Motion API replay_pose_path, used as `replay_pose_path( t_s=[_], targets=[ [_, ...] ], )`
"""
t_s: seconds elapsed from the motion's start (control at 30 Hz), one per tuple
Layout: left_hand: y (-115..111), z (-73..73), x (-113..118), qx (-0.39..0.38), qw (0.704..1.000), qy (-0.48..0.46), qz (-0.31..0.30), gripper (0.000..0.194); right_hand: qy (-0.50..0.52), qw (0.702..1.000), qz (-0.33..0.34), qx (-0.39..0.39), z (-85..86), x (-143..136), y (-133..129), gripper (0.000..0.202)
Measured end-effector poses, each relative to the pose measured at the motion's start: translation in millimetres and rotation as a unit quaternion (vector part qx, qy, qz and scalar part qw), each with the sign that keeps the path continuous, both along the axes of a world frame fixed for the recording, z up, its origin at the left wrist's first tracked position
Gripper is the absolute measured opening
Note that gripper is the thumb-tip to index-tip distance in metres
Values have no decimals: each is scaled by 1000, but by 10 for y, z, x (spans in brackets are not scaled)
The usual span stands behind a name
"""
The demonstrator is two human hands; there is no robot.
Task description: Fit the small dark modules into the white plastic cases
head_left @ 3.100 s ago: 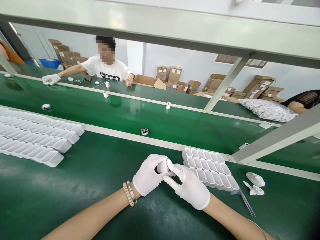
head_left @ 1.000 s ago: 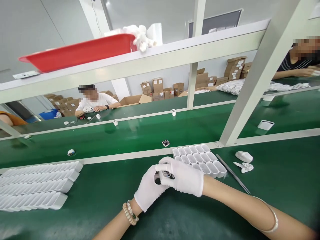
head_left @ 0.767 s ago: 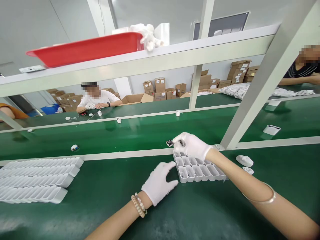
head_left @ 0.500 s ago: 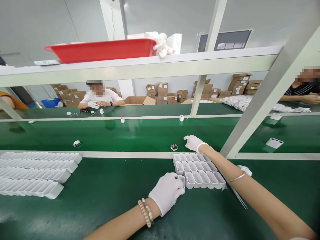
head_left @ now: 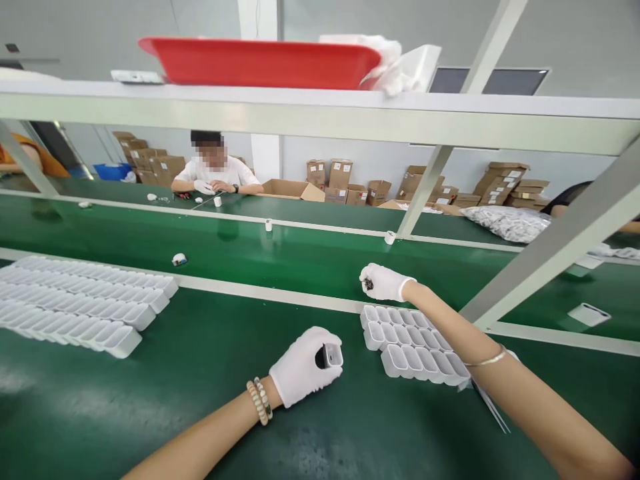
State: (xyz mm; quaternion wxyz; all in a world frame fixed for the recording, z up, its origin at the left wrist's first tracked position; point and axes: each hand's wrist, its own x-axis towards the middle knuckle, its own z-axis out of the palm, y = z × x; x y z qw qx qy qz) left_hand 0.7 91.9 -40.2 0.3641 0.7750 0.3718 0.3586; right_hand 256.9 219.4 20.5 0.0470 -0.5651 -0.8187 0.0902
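My left hand, in a white glove, grips a small white plastic housing with its opening toward me. My right hand, gloved too, is closed on a small dark circuit board over the green belt. Just below my right hand stand rows of open white housings, partly covered by my right forearm. A pair of thin metal tweezers lies under that forearm, its upper end hidden.
More rows of white housings stand at the left. Slanted frame posts and a shelf with a red tray cross in front. White parts lie on the belt. A co-worker sits opposite.
My left hand has lifted the housing away from the rows, to the left. My right hand has closed on the circuit board that lay on the belt. The view has shifted.
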Motion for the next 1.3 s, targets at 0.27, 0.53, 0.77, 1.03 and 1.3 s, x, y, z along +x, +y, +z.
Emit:
replay_pose_path(
  t_s=[0.27, 0.53, 0.77, 1.03, 1.3],
  targets=[
    [31, -25, 47, -42, 996, -57, 50, 30, 297, 943, 145, -48, -60, -235, -979, 43],
    [-8, -19, 27, -20, 995, -51, 78, 39, 384, 916, 115, -22, -301, -450, -1356, 35],
    [-24, 36, 17, -9, 996, -47, 70, 34, 415, 904, 100, -8, -375, -421, -1378, 38],
    [-48, 79, 31, -21, 996, -43, 78, 28, 370, 927, 57, 14, -336, -439, -1447, 40],
    [-52, 102, 30, 3, 996, -31, 83, 17, 382, 922, 52, 18, -298, -478, -1499, 35]
  ],
)
